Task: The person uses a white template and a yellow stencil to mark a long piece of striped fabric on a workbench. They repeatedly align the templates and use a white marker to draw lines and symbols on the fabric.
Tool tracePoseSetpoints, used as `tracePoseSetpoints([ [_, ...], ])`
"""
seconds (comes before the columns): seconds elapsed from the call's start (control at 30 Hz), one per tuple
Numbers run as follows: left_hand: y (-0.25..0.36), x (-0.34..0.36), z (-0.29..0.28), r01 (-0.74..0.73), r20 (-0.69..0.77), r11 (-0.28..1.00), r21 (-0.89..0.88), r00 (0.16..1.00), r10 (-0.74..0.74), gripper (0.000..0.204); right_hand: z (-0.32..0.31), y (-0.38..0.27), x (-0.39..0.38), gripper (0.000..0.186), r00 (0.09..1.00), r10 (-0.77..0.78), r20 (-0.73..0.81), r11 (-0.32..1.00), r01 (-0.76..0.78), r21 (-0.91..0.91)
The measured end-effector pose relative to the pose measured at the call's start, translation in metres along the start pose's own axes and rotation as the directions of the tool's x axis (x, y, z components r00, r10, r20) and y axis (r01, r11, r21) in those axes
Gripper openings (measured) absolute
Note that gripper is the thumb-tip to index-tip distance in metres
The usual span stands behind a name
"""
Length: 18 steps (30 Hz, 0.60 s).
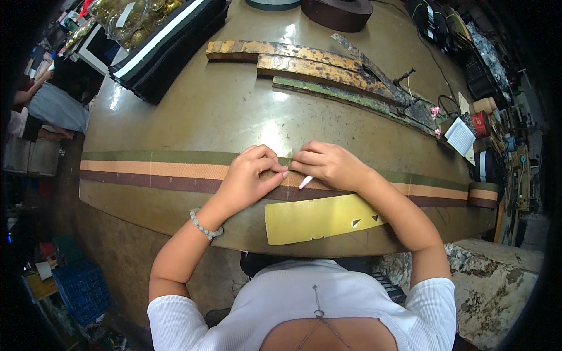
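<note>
A long striped webbing strap (193, 170) in green, tan and dark brown lies flat across the table, with thin pale lines crossing it at intervals. My left hand (254, 176) rests over its middle, thumb and fingers pinched together at one of these lines; what they hold, if anything, is hidden. Just to the right, my right hand (329, 165) curls its fingers close to the same line. A slim white pen-like tool (305, 182) sticks out from under that hand. In front of the strap lies a yellow template plate (310, 221) with small notches, partly beneath my right forearm.
The strap ends in a roll (483, 195) at the right. Beyond it lie worn wooden bars (316, 64). Stacked black strips (170, 50) stand at the far left, and a dark webbing roll (338, 13) at the back. A white calculator (460, 137) sits on the right.
</note>
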State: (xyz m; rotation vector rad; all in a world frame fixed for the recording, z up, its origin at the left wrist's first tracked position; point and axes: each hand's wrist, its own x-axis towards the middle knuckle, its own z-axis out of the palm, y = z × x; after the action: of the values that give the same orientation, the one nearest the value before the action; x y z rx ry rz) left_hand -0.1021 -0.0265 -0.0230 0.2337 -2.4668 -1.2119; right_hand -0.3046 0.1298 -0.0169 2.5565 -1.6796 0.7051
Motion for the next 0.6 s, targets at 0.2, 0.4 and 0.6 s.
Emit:
tracePoseSetpoints([
  [0.2, -0.001, -0.001, 0.001, 0.007, 0.019, 1.000, -0.005, 1.000, -0.006, 0.009, 0.000, -0.003, 0.000, 0.034, 0.997, 0.004, 0.074, 1.000, -0.006, 0.020],
  [0.4, -0.002, 0.001, 0.000, 0.029, 0.039, 0.999, -0.022, 0.999, -0.028, 0.010, 0.000, -0.001, -0.003, 0.035, 0.998, 0.012, -0.057, 1.000, -0.012, -0.009],
  [0.6, -0.002, -0.001, 0.001, -0.002, 0.007, 1.000, -0.017, 1.000, 0.002, 0.010, 0.001, -0.007, -0.011, 0.031, 0.999, 0.051, -0.008, 0.998, -0.051, -0.032],
])
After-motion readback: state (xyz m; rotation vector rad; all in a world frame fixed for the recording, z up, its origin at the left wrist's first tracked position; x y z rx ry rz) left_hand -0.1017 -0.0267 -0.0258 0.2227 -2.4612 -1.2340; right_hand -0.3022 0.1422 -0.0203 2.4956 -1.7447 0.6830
